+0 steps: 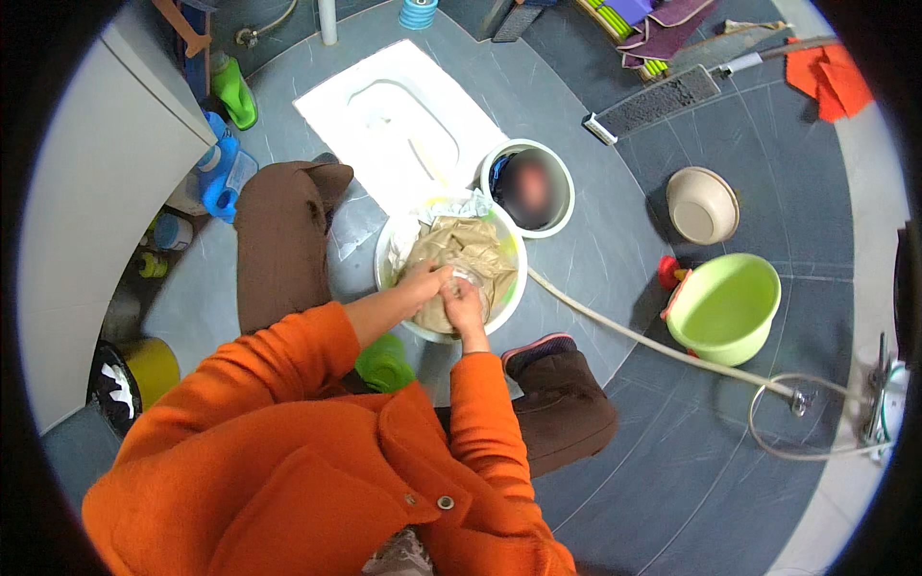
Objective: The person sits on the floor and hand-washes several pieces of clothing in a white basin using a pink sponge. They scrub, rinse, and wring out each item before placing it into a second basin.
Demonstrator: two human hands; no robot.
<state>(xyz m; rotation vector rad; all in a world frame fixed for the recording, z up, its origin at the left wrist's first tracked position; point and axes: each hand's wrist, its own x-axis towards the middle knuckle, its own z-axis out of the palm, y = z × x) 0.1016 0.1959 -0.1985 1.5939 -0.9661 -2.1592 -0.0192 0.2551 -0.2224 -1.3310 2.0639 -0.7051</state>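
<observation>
A round plastic basin [513,306] stands on the floor between my legs, with wet tan cloth [461,241] bunched inside it. White cloth [403,245] and pale blue cloth [468,207] lie along its far and left sides. Over the tan cloth, my left hand [420,288] and my right hand [463,306] meet, both closed on a fold of it. The fingertips partly hide the bit being gripped. Beyond the basin, touching or nearly touching it, is a bucket [569,205] holding dark items, partly blurred.
A white squat toilet [468,119] is set in the grey tiled floor ahead. To the right, a hose [612,324] runs from the basin area to a wall tap, near a green tub [720,309] and a beige basin [702,209]. Detergent bottles [229,173] stand left; a bin [151,367] is lower left.
</observation>
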